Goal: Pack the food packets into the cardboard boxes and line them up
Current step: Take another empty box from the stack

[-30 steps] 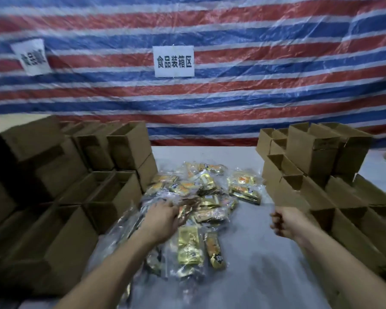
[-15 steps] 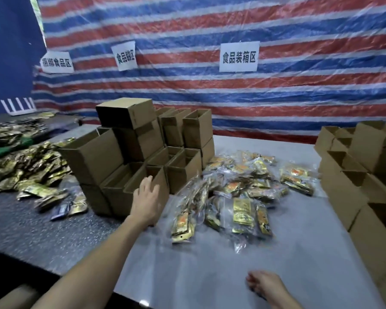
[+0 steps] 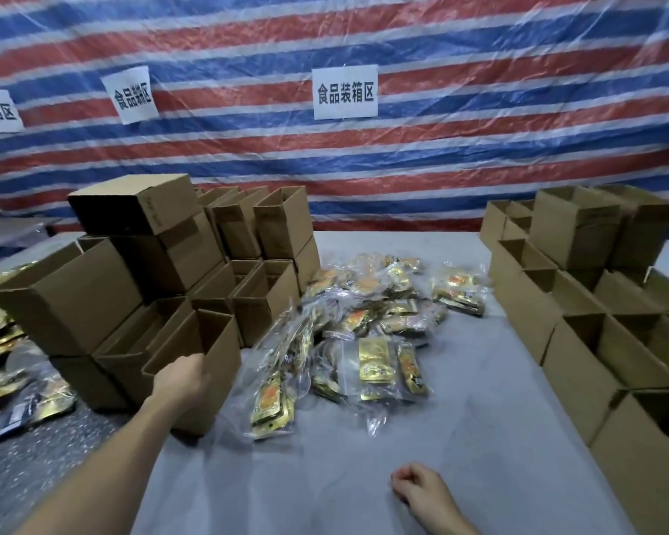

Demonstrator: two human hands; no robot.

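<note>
A heap of clear and gold food packets lies in the middle of the grey table. My left hand grips the near rim of an open cardboard box at the front of the left stack, fingers hooked over the edge into the box. My right hand rests low on the table near the front, fingers loosely curled, holding nothing. Open boxes stand in rows along the right side.
More boxes are stacked two and three high at the left, some closed. Loose gold packets lie on a darker surface at the far left. A striped tarp with white signs hangs behind.
My left hand left the packet heap, reached left and took hold of the front box's rim. My right hand dropped down toward the table's near edge. The view swung left, then partly back.
</note>
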